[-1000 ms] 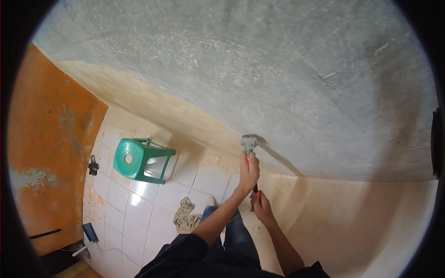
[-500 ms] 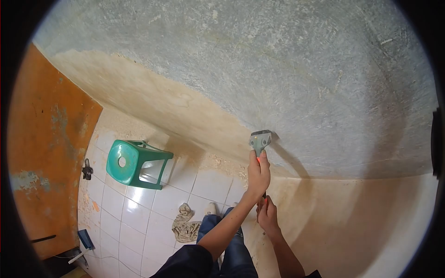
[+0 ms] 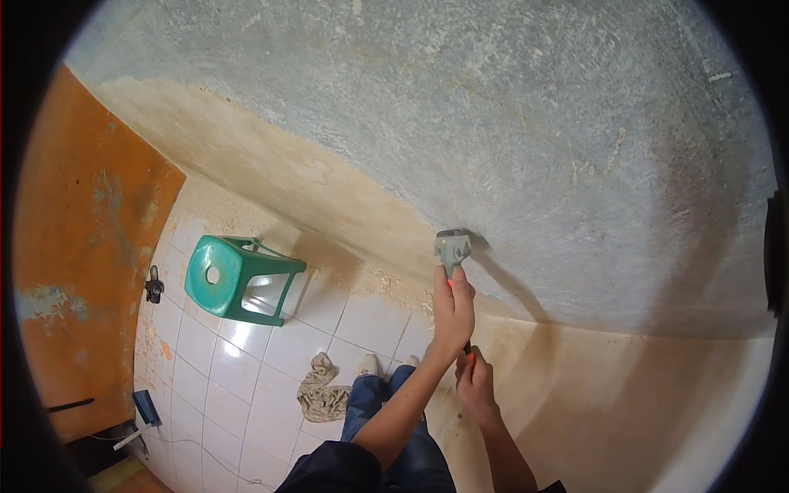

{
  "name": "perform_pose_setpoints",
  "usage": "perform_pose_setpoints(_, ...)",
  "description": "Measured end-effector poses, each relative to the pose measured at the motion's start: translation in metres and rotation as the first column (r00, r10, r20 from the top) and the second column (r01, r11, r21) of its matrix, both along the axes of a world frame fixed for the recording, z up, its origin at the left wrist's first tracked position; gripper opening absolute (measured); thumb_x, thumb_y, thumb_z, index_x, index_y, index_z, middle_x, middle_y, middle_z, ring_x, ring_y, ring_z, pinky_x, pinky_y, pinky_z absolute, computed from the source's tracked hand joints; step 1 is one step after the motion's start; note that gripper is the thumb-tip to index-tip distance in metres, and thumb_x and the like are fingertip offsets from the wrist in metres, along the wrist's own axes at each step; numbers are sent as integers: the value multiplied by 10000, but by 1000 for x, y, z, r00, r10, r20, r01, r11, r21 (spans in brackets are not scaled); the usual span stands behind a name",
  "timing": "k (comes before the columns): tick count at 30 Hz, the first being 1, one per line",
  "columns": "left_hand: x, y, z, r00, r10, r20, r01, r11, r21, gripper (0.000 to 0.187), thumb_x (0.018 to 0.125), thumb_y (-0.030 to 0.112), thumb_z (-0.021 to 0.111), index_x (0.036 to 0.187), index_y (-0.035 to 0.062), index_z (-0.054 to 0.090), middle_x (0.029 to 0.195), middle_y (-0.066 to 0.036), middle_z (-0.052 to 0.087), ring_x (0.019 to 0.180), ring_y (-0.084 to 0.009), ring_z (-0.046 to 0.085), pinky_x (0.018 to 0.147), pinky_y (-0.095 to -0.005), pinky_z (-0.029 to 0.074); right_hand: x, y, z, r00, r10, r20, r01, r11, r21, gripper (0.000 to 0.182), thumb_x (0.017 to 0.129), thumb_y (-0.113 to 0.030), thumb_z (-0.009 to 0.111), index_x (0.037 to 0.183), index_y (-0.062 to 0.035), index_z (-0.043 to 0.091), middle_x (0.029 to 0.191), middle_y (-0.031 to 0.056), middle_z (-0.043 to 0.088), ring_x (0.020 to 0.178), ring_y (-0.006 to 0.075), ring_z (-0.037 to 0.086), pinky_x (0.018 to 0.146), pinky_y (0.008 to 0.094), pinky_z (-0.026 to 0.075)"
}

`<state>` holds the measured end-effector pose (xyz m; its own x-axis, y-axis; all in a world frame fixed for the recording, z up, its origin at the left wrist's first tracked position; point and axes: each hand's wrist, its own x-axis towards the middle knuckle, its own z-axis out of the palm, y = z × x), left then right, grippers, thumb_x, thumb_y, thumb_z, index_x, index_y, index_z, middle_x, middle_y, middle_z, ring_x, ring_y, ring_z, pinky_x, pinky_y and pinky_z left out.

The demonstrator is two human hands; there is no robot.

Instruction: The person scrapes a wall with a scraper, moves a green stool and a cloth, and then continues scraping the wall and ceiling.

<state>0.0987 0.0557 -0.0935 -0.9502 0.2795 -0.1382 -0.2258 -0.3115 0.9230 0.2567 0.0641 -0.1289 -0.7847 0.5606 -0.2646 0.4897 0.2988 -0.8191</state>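
Observation:
A long-handled scraper with a grey head and a black-and-red handle touches the wall at the border between grey bare surface and beige coating. My left hand is wrapped round its handle just below the head. Lower down, my right hand grips the rear end of the same handle. The scraper's shadow falls on the wall to the right of its head.
A green plastic stool stands on the white tiled floor at the left. A crumpled cloth lies near my feet. Flakes litter the floor along the wall. An orange panel rises at far left, with a blue object nearby.
The scraper head and my left hand have shifted slightly left along the wall. The camera view has moved a little, and both hands keep their hold.

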Motion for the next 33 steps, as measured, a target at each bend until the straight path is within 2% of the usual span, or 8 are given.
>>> perform_pose_setpoints(1, -3, -3, -1, 1000, -5, 6, 5, 1000, -2, 229, 1054, 271, 374, 959, 64, 387, 640, 37, 379, 531, -37, 342, 461, -208, 294, -4, -1, 0, 1000, 12, -2, -12, 1000, 26, 142, 953, -88, 479, 846, 4, 471, 590, 218, 534, 597, 428, 615, 487, 409, 420)
perform_pose_setpoints(12, -5, 0, -2, 997, 62, -47, -63, 998, -28, 228, 1056, 274, 363, 942, 80, 399, 648, 43, 390, 524, -33, 353, 448, -210, 292, -7, -1, 9, 998, 67, -14, -67, 998, 16, 186, 966, -141, 525, 853, 3, 492, 601, 209, 552, 586, 419, 611, 481, 425, 413)
perform_pose_setpoints(14, 2, 1, 3, 1000, -11, -9, 11, 1000, 12, 213, 1055, 258, 366, 942, 80, 399, 656, 41, 394, 543, -36, 363, 457, -208, 297, 14, -4, -6, 997, -73, -31, 70, 993, -93, 187, 965, -149, 534, 858, -1, 497, 611, 210, 562, 596, 431, 601, 491, 427, 417)
perform_pose_setpoints(18, -19, -4, 10, 995, 95, -17, -94, 995, 21, 242, 1057, 291, 357, 961, 74, 406, 647, 38, 396, 528, -43, 362, 451, -214, 302, -35, 1, 36, 993, 109, -51, -101, 985, 136, 186, 974, -149, 508, 853, -8, 495, 610, 212, 562, 582, 439, 589, 495, 434, 424)
perform_pose_setpoints(19, -23, -6, 10, 995, 101, -3, -101, 995, 9, 251, 1057, 300, 356, 961, 74, 407, 643, 38, 395, 523, -43, 359, 448, -214, 299, -40, 1, 37, 994, 105, 38, -104, 994, -14, 180, 965, -135, 508, 844, -5, 483, 610, 213, 566, 604, 444, 602, 497, 436, 429)
perform_pose_setpoints(24, -7, -6, 6, 999, -35, 29, 35, 999, 22, 278, 1056, 335, 355, 960, 77, 399, 622, 38, 384, 488, -32, 335, 424, -201, 275, -12, -11, 27, 999, -30, 10, 31, 993, -113, 113, 928, -84, 505, 863, 7, 487, 612, 216, 573, 646, 441, 625, 502, 438, 437)
perform_pose_setpoints(26, -19, -10, 4, 999, 12, -37, -11, 999, 31, 268, 1056, 329, 357, 973, 76, 394, 613, 43, 375, 481, -29, 337, 418, -195, 270, -27, -12, 35, 996, 54, -66, -53, 999, 12, 153, 992, -81, 419, 881, 0, 488, 610, 70, 527, 512, 163, 519, 491, 317, 413)
perform_pose_setpoints(33, -17, -20, 12, 997, -71, -44, 70, 997, -29, 241, 1053, 302, 367, 993, 70, 391, 615, 44, 379, 500, -25, 331, 422, -215, 269, -17, -27, 3, 998, -32, -55, 26, 995, -95, 217, 1017, -160, 447, 868, -6, 486, 587, 27, 498, 495, 127, 490, 465, 302, 386)
